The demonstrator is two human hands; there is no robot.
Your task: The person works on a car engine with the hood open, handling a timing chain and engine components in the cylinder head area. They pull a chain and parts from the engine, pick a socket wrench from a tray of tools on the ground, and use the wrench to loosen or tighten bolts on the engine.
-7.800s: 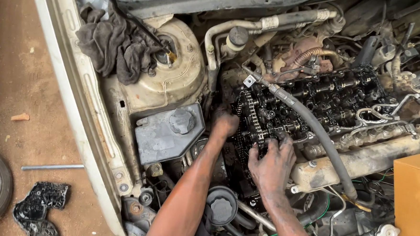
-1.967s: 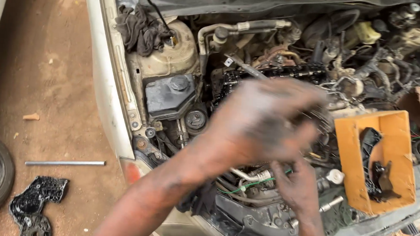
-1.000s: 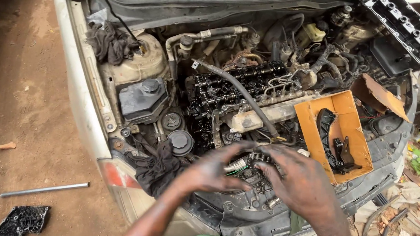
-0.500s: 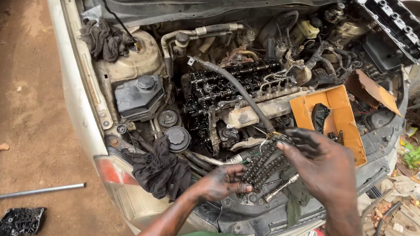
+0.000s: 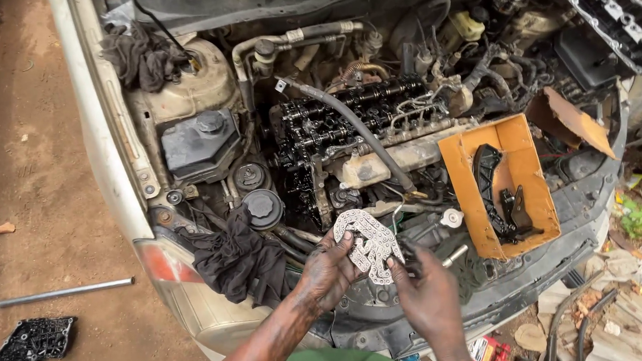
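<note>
Compared with half a second ago, both hands are closer together and the metal chain (image 5: 367, 245) is bunched between them. Left hand (image 5: 328, 272) pinches its left edge with curled fingers; right hand (image 5: 426, 294) grips its lower right part. Beyond the fingertips lies the open engine (image 5: 338, 126), with an orange cardboard box (image 5: 529, 188) to the right.

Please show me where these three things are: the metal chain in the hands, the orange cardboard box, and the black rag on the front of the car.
metal chain (image 5: 368, 243), head view, on the bunched links.
orange cardboard box (image 5: 461, 182), head view, on its left wall.
black rag (image 5: 238, 258), head view, on its middle folds.
</note>
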